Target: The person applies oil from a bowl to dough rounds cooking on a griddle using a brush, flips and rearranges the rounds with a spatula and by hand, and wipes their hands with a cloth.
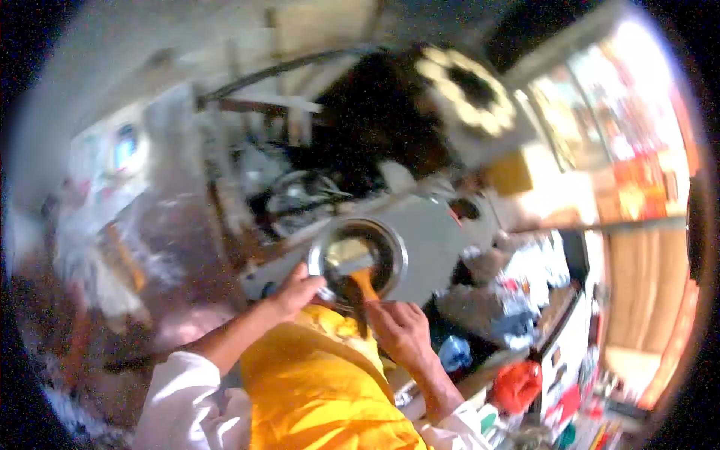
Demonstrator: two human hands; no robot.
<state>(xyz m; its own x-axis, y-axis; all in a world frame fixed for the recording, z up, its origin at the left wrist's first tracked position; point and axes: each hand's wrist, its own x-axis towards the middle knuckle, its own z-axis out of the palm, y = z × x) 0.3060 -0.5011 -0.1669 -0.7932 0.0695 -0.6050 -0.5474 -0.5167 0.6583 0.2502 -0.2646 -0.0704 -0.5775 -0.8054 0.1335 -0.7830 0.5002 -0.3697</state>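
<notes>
A round metal bowl (400, 259) with a shiny rim is in front of my body, its inside dark. My left hand (296, 291) grips the bowl's near left rim, thumb on top and fingers wrapped below. With closed fingers, my right hand (399, 324) holds a flat brush (363, 282) by its wooden handle. The brush reaches over the bowl, with a pale metal band and a light yellowish end that looks like bristles. Whether that end touches the bowl's bottom I cannot tell. Below both hands hangs a yellow apron (315, 375).
A grey surface (439, 247) lies behind and right of the bowl. Crumpled cloths or bags (495, 300) are heaped to the right, with a red bundle (516, 386) nearer me. A dark area with blurred clutter is beyond. At far right stand lit shelves (622, 112).
</notes>
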